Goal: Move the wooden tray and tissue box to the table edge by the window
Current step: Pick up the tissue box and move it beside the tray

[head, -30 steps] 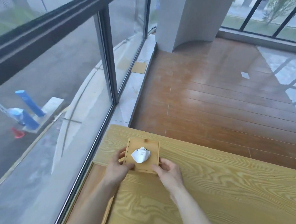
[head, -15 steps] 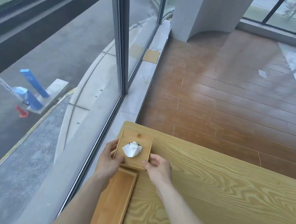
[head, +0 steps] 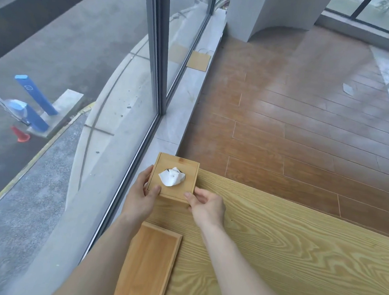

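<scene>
A square wooden tissue box (head: 183, 167) with a white tissue (head: 171, 177) poking from its top sits at the far left corner of the light wooden table (head: 285, 248), beside the window. My left hand (head: 140, 195) grips its left side and near corner. My right hand (head: 205, 204) holds its near right corner. The wooden tray (head: 147, 264) lies flat along the table's window edge, just behind my hands, under my left forearm.
Floor-to-ceiling window glass with a dark frame post (head: 157, 49) runs along the left. A grey sill (head: 182, 114) and brown plank floor (head: 294, 107) lie beyond the table. A white column (head: 261, 12) stands at the back.
The view shifted, with box and hands staying together at the window corner. The box sits farther into the corner, and a gap has opened between it and the tray.
</scene>
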Demonstrator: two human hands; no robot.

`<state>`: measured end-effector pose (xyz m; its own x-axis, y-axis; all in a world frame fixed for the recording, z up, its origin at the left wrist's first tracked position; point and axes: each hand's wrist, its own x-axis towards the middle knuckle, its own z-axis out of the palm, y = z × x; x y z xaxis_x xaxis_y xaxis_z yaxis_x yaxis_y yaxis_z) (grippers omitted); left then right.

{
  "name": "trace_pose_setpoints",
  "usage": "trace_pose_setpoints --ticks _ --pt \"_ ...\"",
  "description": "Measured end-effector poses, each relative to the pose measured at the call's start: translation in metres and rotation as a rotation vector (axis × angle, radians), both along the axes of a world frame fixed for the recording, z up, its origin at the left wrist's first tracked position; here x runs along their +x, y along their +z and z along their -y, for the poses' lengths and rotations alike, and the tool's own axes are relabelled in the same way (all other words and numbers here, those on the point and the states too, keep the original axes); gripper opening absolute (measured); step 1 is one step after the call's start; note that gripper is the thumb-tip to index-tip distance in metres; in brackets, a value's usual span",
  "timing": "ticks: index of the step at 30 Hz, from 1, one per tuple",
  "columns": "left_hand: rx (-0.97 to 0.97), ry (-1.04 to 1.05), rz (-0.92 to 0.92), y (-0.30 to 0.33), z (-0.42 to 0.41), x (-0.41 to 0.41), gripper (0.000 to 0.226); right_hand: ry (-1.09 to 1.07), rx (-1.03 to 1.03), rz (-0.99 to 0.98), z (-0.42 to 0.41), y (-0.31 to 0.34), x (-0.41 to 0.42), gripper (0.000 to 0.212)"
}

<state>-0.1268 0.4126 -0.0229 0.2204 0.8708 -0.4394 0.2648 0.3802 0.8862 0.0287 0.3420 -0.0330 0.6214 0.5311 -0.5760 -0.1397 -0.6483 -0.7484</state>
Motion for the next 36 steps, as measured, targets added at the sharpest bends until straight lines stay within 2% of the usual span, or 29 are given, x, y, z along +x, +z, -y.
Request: trace_pose_setpoints --ticks 14,36 --pt "0.006 -0.040 0.007 0.001 -0.030 0.010 0.055 -0.035 0.021 0.007 -0.025 -0.005 0.006 0.043" --pt "-0.011 -0.061 -0.014 0.008 -0.032 0.010 0.055 -0.057 0.040 0.013 -0.025 -0.002 0.001 0.043"
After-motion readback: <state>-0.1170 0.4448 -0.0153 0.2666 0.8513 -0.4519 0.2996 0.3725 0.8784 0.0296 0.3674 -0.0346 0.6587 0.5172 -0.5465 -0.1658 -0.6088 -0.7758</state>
